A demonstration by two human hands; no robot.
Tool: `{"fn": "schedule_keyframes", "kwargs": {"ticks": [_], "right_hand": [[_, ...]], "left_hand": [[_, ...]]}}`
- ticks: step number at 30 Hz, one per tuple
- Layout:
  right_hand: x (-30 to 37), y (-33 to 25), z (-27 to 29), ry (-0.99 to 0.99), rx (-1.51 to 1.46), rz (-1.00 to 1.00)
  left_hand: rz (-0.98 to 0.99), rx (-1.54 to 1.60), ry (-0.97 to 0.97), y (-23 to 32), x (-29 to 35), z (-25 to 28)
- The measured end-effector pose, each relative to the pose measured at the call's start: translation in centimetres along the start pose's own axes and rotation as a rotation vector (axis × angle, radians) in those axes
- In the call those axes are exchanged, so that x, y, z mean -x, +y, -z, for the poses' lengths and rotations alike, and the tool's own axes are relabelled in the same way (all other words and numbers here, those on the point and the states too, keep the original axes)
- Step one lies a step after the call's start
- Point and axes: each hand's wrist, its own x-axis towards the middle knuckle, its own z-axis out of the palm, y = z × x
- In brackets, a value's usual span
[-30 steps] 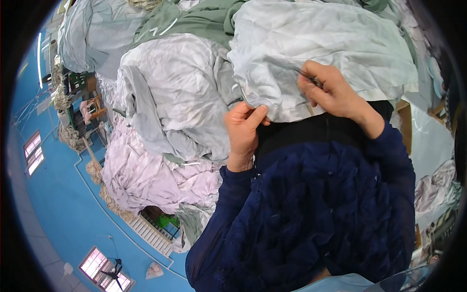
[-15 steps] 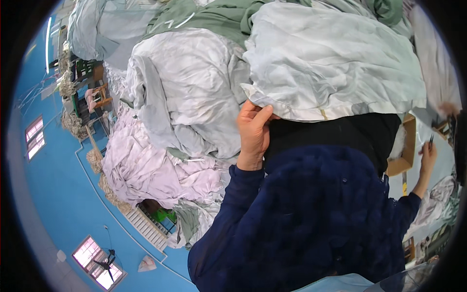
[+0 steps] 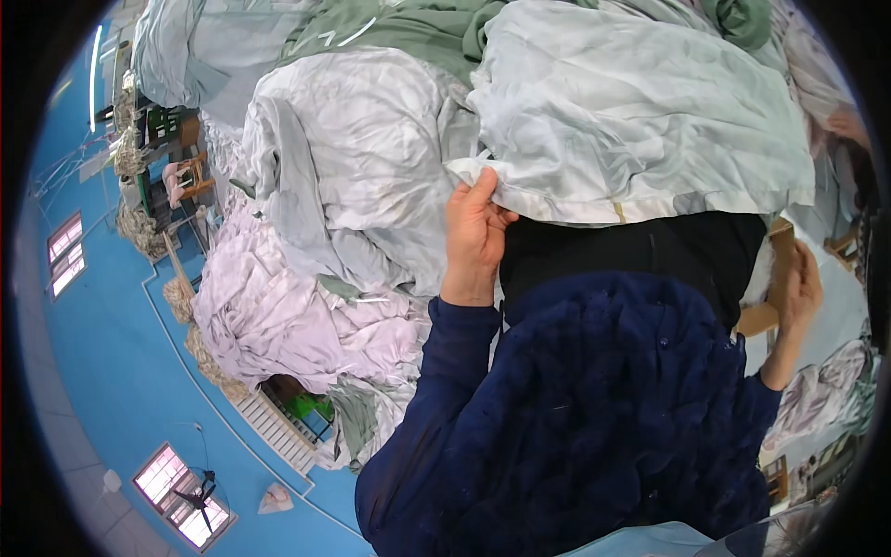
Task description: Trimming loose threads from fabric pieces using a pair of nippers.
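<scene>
My left hand point(image 3: 473, 232) is shut on the hemmed corner of a large pale grey-green sheet point(image 3: 640, 121) that lies spread over the heap in front of me. The thumb presses on top of the corner and the fingers curl beneath it. My right hand point(image 3: 800, 283) hangs far out at the right, off the sheet, with nothing in it, beside a wooden frame point(image 3: 768, 317). My dark blue fuzzy sleeves and a black garment point(image 3: 622, 251) fill the lower middle of the view.
A crumpled white sheet point(image 3: 362, 176) lies left of the held one, with a lilac pile point(image 3: 278, 316) below it and green cloth point(image 3: 408, 28) behind. A white slatted crate point(image 3: 278, 432) stands on the blue floor point(image 3: 121, 353). Wooden chairs point(image 3: 186, 176) stand at the far left.
My right hand let go of the pale sheet's edge and swung out to the far right. My left hand kept its grip on the corner and rose slightly.
</scene>
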Motion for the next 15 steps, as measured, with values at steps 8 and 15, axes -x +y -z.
{"fn": "schedule_keyframes", "kwargs": {"ticks": [8,15], "right_hand": [[-2.2,-19.2,-13.5,-0.767,-0.426,0.497],[-3.0,-21.8,-20.1,-0.897,-0.327,0.725]], "left_hand": [[-0.186,0.099,0.015,0.2,0.4,2.2],[-0.237,0.169,0.095,0.5,0.9,2.3]]}}
